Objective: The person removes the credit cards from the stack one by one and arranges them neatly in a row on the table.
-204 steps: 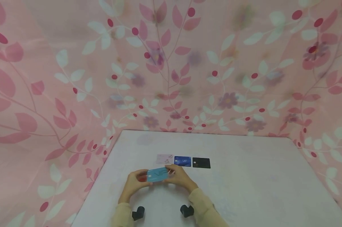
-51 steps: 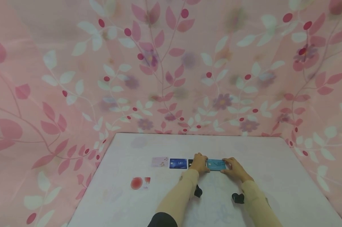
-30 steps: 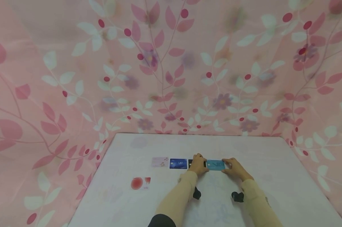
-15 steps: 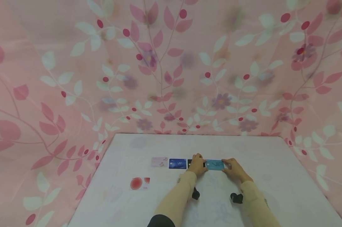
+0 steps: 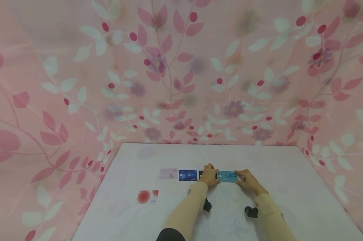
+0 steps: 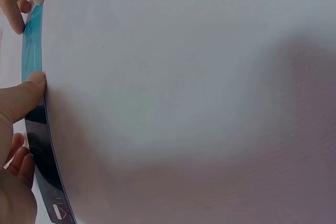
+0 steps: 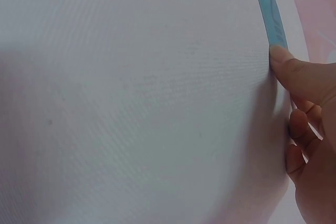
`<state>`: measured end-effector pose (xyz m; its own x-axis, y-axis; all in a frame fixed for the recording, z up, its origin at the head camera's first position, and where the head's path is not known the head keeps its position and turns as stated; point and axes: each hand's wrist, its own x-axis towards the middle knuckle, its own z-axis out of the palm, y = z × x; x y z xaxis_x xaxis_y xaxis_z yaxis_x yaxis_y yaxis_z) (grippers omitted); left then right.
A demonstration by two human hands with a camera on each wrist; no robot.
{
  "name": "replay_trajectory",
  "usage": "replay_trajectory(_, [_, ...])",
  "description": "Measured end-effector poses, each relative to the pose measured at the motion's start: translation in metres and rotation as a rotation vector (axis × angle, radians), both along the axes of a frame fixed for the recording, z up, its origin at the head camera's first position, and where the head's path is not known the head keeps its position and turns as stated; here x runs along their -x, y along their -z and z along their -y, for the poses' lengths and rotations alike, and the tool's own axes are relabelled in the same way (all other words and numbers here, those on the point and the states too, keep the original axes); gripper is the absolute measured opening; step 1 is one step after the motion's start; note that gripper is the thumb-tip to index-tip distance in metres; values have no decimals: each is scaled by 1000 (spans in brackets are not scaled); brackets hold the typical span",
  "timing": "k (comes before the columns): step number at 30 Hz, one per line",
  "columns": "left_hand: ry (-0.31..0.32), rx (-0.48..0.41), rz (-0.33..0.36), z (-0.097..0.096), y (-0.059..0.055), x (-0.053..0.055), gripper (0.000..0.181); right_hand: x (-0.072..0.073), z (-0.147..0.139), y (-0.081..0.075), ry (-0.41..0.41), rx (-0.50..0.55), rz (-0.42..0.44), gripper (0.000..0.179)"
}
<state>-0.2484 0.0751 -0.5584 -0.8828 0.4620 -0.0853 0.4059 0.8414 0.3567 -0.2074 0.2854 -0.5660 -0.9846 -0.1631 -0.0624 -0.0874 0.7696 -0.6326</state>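
A teal VIP card [image 5: 227, 176] lies at the right end of a row on the white table. My right hand [image 5: 248, 180] holds its right end between thumb and fingers; the right wrist view shows the thumb [image 7: 283, 59] at the card's near corner. My left hand [image 5: 209, 176] grips the left end, its thumb [image 6: 32, 83] on the near corner. Under the left hand lies a black card [image 6: 44, 153], mostly covered in the head view. Left of it are a blue VIP card [image 5: 188, 175] and a pale pink card [image 5: 168, 173].
A white card with a red circle [image 5: 144, 196] lies apart, nearer the front left. The white table [image 5: 277, 164] meets a pink floral curtain [image 5: 181, 83] at the back and sides. Dark wrist devices [image 5: 251, 212] project from both sleeves.
The teal card, earlier held up at the left with the red-circle card behind it, now lies right of the black card. The red-circle card rests at front left. Lately the hands barely move.
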Motion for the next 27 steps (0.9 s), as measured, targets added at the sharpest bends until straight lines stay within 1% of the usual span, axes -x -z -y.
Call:
replay_trajectory(6, [-21,-13,18,-2,2,0,50,0,0,2,1,-12,-6,49])
replay_trajectory(10, [-29,-2,20,-3,4,0,49,0,-1,1,1,-18,-8,49])
replay_trajectory(14, [-36,-5,27,-3,3,0,50,-1,-2,1,0,-16,-7,49])
replay_trajectory(21, [-29,-13,35,-2,0,-1,49,-5,-2,1,-6,-15,-47,48])
replay_trajectory(27, [-25,-19,22,-1,2,-1,49,-4,-2,3,3,-12,-48,47])
